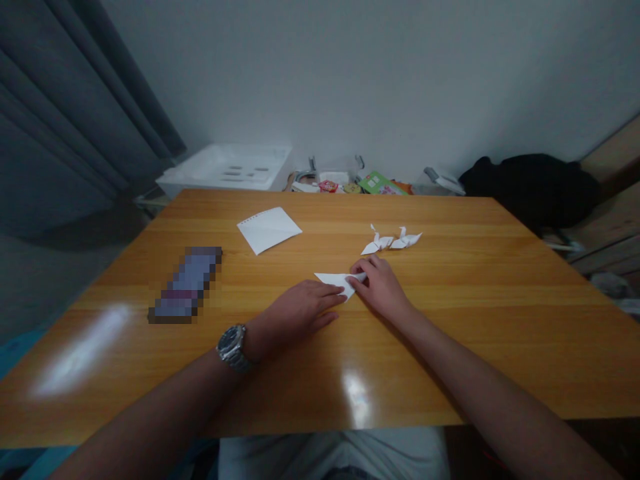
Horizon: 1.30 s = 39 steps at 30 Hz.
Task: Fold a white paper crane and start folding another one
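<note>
A partly folded white paper (334, 280) lies on the wooden table (450, 320) near its middle. My left hand (300, 308) rests flat on the paper's near left part, fingers stretched out and together, a metal watch (231, 347) on the wrist. My right hand (381, 285) presses on the paper's right end, fingers curled with the tips on the fold. Just behind it lie two small folded white paper figures (391, 241), side by side.
A flat white sheet (269, 229) lies further back left. A blurred dark oblong object (186, 284) sits left of the hands. Behind the table are a white tray (230, 167), assorted clutter (350, 183), a black bag (530, 187) and a grey curtain (65, 120).
</note>
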Tool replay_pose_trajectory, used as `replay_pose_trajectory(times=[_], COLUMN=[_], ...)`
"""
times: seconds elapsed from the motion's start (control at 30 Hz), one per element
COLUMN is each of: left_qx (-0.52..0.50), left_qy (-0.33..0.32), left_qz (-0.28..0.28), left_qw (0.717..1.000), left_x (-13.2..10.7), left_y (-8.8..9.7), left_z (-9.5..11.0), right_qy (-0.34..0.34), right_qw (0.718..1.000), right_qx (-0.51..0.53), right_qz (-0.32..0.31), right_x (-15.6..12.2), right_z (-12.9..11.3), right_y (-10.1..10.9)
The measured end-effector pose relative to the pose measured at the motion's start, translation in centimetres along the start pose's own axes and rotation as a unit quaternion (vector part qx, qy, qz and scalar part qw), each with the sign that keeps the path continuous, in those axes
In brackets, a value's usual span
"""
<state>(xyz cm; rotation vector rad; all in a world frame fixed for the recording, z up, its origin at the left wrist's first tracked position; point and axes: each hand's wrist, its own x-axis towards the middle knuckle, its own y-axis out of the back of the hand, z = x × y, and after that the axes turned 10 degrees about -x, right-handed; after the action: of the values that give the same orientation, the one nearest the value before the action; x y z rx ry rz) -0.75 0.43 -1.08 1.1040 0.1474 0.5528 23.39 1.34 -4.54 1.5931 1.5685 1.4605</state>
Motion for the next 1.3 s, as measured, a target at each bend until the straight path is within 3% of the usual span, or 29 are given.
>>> replay_pose_trajectory(times=[0.4, 0.73, 0.97, 1.3], left_qx=[0.032, 0.073, 0.062, 0.024], left_qy=[-0.006, -0.024, 0.005, -0.002], left_qz=[-0.014, 0.01, 0.012, 0.005], left_qw=[0.999, 0.997, 0.998, 1.0], left_x=[-0.11, 0.03, -0.15, -0.31], left_y=[-0.01, -0.49, -0.45, 0.04], left_z=[0.09, 0.38, 0.8, 0.4], right_qy=[-0.005, -0.014, -0.018, -0.014], right_qw=[1.0, 1.0, 0.999, 0.999], right_qx=[0.004, 0.018, 0.029, 0.052], right_qz=[0.0, 0.005, -0.003, -0.001], right_x=[-0.08, -0.31, -0.22, -0.32], right_z=[-0.37, -0.75, -0.62, -0.41], right_y=[-0.01, -0.02, -0.06, -0.28])
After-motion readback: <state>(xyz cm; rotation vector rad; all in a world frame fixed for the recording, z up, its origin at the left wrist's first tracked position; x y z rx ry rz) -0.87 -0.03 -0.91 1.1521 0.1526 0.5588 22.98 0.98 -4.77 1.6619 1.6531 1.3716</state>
